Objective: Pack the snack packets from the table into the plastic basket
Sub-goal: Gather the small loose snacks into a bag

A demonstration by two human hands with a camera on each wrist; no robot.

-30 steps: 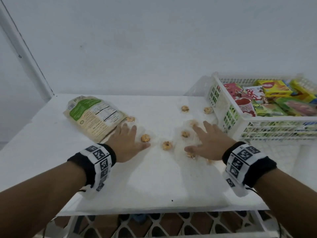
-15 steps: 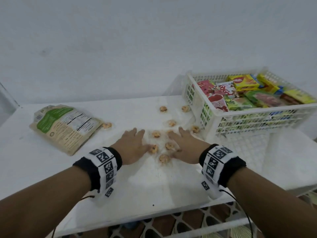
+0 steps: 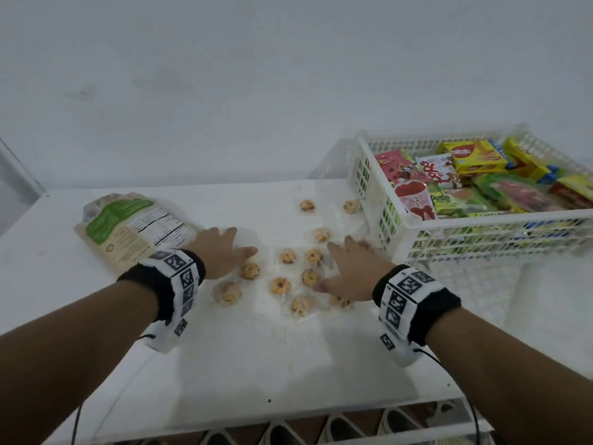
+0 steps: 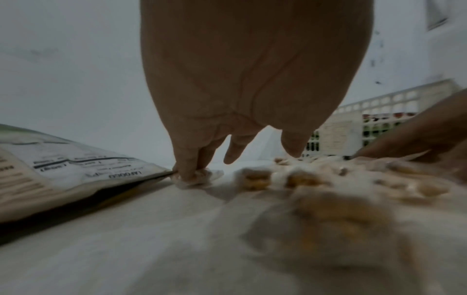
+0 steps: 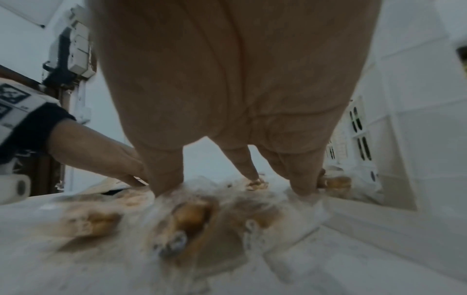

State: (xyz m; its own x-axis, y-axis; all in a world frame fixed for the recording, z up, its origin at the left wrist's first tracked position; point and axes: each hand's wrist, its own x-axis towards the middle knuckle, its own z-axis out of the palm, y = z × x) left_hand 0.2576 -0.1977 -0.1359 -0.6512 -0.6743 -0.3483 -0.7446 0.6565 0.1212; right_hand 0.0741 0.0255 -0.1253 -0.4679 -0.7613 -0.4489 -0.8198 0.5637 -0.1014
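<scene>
The small clear-wrapped cookie packets (image 3: 280, 285) lie scattered on the white worktop (image 3: 244, 358) in a loose cluster between my two hands, with two strays farther back: one (image 3: 307, 206) alone, another (image 3: 351, 206) just beside the wall of the white plastic basket (image 3: 481, 220). Round and flat, they have no long axis to line up with, so what matters is which side each one lies on.

My left hand (image 3: 221, 255) rests palm down with straight fingers (image 4: 188, 169) at the cluster's left edge. In the left wrist view the fingertips press on a crumpled clear wrapper right at the corner of the large green-labelled bag (image 3: 128, 229); the thumb reaches toward the nearest cookie (image 3: 250, 270). My right hand (image 3: 349, 274) lies flat too, fingers (image 5: 166, 179) spread over the right edge, holding nothing, with a packet (image 3: 339, 300) partly under the palm.

So the pile lies inward of both hands, rightward of the left and leftward of the right. The basket, already holding colourful snack boxes and pouches, stands to the right, just beyond my right fingertips. I judge the right hand the nearer carrier; the coming move is probably an inward sweep to bunch the packets first.
</scene>
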